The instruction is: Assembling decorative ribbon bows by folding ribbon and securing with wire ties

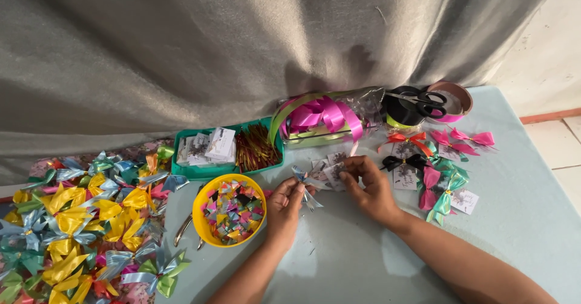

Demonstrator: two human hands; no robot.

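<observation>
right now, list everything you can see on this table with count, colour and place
small bow: one, pale blue, between both hands
small cards: a few, grey and white, under the right fingers
yellow bowl: one, holds mixed-colour ribbon scraps, left of the hands
green tray: one, holds cards and brown strips, behind the bowl
finished bows: a large heap, yellow, blue, green, far left
bows on cards: several, orange, black, pink, green, right side
ribbon rolls: several, pink, green, black, at the back
scissors: one, black, on a roll
table: pale blue
curtain: grey, behind
left hand: pinching the bow
right hand: on the cards
</observation>
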